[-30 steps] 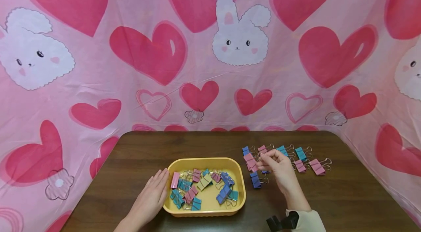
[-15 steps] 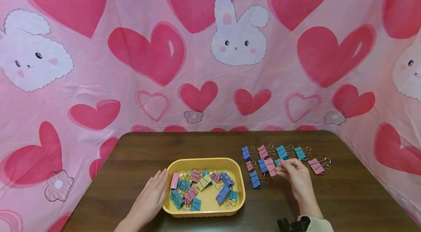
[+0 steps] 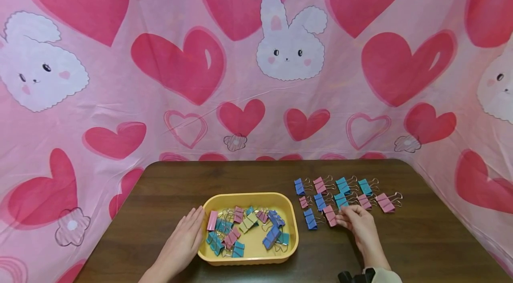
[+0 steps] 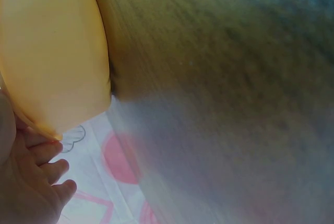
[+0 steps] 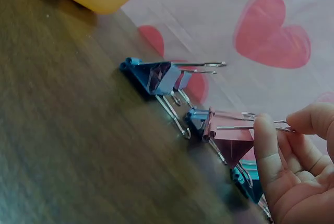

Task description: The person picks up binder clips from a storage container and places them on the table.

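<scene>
In the head view, the right hand (image 3: 359, 231) pinches the wire handles of a pink binder clip (image 3: 330, 215), just right of a blue clip (image 3: 310, 219) in the nearest row. The right wrist view shows thumb and finger of the right hand (image 5: 297, 166) on the wires of that pink clip (image 5: 232, 130). With fingers straight, the left hand (image 3: 180, 241) rests against the left wall of a yellow tray (image 3: 248, 261) holding several pink, teal, blue and yellow clips. In the left wrist view, the left hand (image 4: 31, 177) touches the tray's side (image 4: 57, 46).
Rows of clips lie right of the tray on the brown table (image 3: 176, 185): the back row has blue, pink and teal clips (image 3: 365, 186), the middle row small pink (image 3: 303, 202), blue, teal (image 3: 341, 200) and pink ones. A pink patterned cloth (image 3: 240, 82) hangs behind.
The right hand has carried the pink clip from the left side of the rows rightward, then toward the front, beside the nearest blue clip. The left hand stays against the tray.
</scene>
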A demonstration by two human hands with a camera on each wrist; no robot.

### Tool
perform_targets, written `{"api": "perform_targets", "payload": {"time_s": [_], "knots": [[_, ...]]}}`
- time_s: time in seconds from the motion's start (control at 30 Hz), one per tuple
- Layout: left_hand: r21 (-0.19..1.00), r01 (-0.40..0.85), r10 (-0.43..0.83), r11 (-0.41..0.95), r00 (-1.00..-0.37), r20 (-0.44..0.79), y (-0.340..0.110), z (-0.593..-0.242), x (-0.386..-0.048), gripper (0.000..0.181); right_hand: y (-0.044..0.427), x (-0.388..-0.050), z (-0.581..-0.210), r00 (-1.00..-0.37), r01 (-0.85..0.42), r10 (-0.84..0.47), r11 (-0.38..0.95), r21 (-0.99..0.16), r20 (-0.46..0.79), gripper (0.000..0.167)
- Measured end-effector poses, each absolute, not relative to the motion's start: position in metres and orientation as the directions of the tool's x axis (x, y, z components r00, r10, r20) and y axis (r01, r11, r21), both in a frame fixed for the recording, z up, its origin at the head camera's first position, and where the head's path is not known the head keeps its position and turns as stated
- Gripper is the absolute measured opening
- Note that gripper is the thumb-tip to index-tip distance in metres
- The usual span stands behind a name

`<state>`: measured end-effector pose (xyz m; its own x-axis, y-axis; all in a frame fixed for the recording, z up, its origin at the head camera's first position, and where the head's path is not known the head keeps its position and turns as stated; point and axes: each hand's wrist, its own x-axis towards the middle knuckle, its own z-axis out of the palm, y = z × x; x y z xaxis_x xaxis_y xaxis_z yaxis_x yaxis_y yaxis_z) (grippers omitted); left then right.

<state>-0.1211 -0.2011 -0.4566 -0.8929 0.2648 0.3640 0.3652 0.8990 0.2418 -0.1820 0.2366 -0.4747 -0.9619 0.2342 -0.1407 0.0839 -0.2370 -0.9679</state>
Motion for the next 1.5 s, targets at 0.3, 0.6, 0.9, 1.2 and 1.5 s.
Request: {"api": "perform_targets", "payload": {"time_s": [0.3, 0.6, 0.9, 1.2, 1.5], "knots": [[0.237, 0.362, 0.263, 0.901, -0.894, 0.364, -0.202, -0.457, -0.122, 0.044, 0.238, -0.182, -0.480, -0.951, 0.124, 0.254, -0.215, -0.969, -0.177, 0.007], [0.250, 0.347, 0.253, 0.904, -0.905, 0.343, -0.202, -0.457, -0.121, 0.044, 0.240, -0.180, -0.483, -0.957, 0.115, 0.237, -0.212, -0.970, -0.165, 0.008], [0.243, 0.353, 0.260, 0.903, -0.902, 0.345, -0.201, -0.457, -0.122, 0.044, 0.243, -0.177, -0.469, -0.956, 0.046, 0.272, -0.223, -0.974, -0.107, 0.004], [0.243, 0.351, 0.255, 0.904, -0.900, 0.352, -0.201, -0.458, -0.122, 0.044, 0.257, -0.200, -0.487, -0.979, -0.098, 0.194, -0.209, -0.973, 0.057, 0.021], [0.248, 0.344, 0.252, 0.906, -0.907, 0.337, -0.201, -0.457, -0.122, 0.044, 0.215, -0.194, -0.434, -0.991, -0.137, 0.022, -0.083, -0.987, 0.135, 0.029]]}}
